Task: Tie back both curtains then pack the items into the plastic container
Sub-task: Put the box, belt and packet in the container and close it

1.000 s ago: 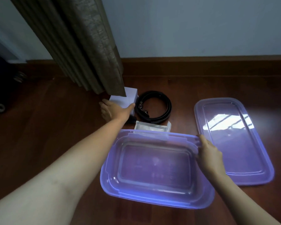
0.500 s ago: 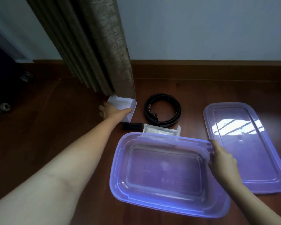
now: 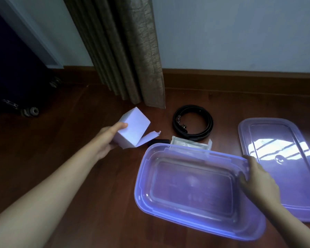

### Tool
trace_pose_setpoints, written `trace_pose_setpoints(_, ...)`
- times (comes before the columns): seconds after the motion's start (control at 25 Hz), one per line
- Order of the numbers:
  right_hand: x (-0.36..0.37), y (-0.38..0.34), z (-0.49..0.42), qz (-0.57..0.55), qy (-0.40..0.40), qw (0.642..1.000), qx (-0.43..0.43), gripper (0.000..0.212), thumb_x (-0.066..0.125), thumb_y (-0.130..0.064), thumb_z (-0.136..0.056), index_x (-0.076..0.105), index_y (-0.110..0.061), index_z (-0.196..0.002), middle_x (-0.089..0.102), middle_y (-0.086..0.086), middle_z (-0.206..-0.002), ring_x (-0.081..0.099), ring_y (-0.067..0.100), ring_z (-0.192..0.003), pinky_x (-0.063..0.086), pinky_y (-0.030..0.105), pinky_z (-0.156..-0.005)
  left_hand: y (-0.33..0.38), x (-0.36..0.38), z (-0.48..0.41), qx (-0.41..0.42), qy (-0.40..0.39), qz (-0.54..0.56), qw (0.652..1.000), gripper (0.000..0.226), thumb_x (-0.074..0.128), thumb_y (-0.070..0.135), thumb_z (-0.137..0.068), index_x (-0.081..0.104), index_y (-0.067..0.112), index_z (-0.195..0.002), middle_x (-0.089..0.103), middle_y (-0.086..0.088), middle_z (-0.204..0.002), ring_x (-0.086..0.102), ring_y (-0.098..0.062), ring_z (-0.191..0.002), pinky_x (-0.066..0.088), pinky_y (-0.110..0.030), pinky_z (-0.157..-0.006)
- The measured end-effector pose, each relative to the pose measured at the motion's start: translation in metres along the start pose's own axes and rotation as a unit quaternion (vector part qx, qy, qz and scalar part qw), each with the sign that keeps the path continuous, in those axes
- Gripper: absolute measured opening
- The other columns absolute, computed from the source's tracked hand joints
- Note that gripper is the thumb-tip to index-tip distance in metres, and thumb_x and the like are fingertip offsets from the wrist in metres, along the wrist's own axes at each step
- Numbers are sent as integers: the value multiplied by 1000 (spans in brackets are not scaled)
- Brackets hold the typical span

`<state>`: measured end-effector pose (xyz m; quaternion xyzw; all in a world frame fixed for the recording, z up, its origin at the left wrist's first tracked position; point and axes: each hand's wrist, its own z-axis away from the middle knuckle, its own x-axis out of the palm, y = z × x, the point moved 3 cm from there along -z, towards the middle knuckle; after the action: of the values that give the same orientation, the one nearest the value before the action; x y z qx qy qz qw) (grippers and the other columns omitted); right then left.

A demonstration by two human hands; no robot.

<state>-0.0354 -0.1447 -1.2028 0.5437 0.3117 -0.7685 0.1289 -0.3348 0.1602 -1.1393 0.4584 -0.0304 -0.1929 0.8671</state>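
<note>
My left hand (image 3: 106, 140) grips a small white box (image 3: 132, 128) with a loose flap, lifted off the wooden floor and tilted, left of the container. The clear purple plastic container (image 3: 145, 194) lies open on the floor in front of me, with nothing inside. My right hand (image 3: 254, 178) holds its right rim, thumb inside the wall. A coiled black belt (image 3: 209, 126) lies behind the container. A clear flat packet (image 3: 188, 144) and a small black object (image 3: 158, 141) sit just past the container's far rim. The brown curtain (image 3: 132, 51) hangs down to the floor.
The purple lid (image 3: 297, 140) lies flat on the floor to the right of the container. A dark wheeled case (image 3: 16, 86) stands at the far left. The wall and a brown skirting board (image 3: 240, 77) close off the back.
My left hand has lifted the white box off the floor from under the curtain hem and drawn it left and toward me. My right hand stays on the container rim.
</note>
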Motion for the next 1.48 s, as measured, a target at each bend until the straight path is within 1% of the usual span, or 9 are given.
trace_pose_setpoints(0.16, -19, -18, 5, 67, 144, 986, -48, 68, 54, -53, -81, 40, -14, -135, 45, 10, -140, 35, 30, -134, 9, 65, -108, 26, 18, 57, 6, -99, 59, 993, 38, 63, 37, -68, 63, 17, -101, 70, -3, -92, 63, -16, -87, 51, -36, -84)
trace_pose_setpoints(0.32, -44, -84, 26, -225, 78, 936, -259, 73, 54, -57, -78, 32, -26, -140, 34, -5, -145, 30, 7, -136, 26, 26, -113, 37, 66, 91, -50, -251, 93, 962, 62, 63, 48, -56, 65, 16, -110, 65, -10, -100, 60, -23, -89, 56, -38, -77)
trace_pose_setpoints(0.52, -59, -106, 38, -450, -68, 874, -170, 58, 68, -46, -79, 40, -38, -129, 52, -30, -121, 49, -17, -109, 43, 10, -83, -1, 123, 105, -216, -424, 32, 879, 59, 54, 59, -68, 57, 17, -108, 55, -10, -96, 51, -22, -69, 54, -38, -78)
trace_pose_setpoints(0.68, -28, -82, 46, -415, -49, 907, -45, 28, 65, -40, -85, 57, -29, -109, 68, -13, -90, 65, 5, -83, 51, 28, -70, -29, 132, 104, -240, -347, 21, 906, 64, 35, 75, -79, 60, 16, -79, 39, -1, -61, 32, -17, -52, 49, -37, -71)
trace_pose_setpoints(0.84, -3, -72, 66, -285, -70, 956, 1, 22, 62, -40, -85, 51, -22, -93, 57, -11, -72, 56, 9, -67, 44, 33, -62, -53, 133, 103, -182, -257, -82, 945, 50, 43, 64, -86, 59, 18, -96, 57, 6, -50, 56, -11, -45, 50, -33, -66)
trace_pose_setpoints(1.04, 15, -66, 60, -251, -138, 958, -1, 26, 59, -32, -88, 55, -20, -110, 66, -6, -106, 65, 17, -84, 50, 34, -79, -77, 128, 90, -103, -176, -276, 939, 59, 20, 71, -88, 54, 25, -105, 57, 1, -71, 61, -17, -64, 49, -27, -58)
trace_pose_setpoints(1.16, 12, -63, 56, -262, -108, 959, -20, 34, 57, -37, -90, 56, -15, -116, 61, -9, -108, 64, 11, -77, 50, 33, -78, -77, 123, 84, 70, -104, -528, 840, 60, 17, 66, -90, 39, 26, -129, 62, -7, -105, 59, -32, -100, 47, -36, -80)
trace_pose_setpoints(1.32, -13, -51, 50, -169, 104, 975, -104, 33, 56, -33, -89, 55, -16, -117, 59, -1, -121, 55, 21, -110, 42, 33, -89, -87, 146, 104, 412, -151, -555, 707, 81, 34, 67, -78, 16, 31, -148, 18, -5, -157, 18, -31, -143, 31, -52, -110)
trace_pose_setpoints(1.48, -22, -16, 38, 40, 52, 997, 26, 77, 63, -30, -80, 24, -17, -145, 26, 13, -151, 32, 34, -134, 25, 49, -105, -123, 163, 98, 534, -159, -662, 500, 95, 73, 52, -67, 17, 43, -144, 26, -16, -153, 25, -49, -136, 33, -68, -92)
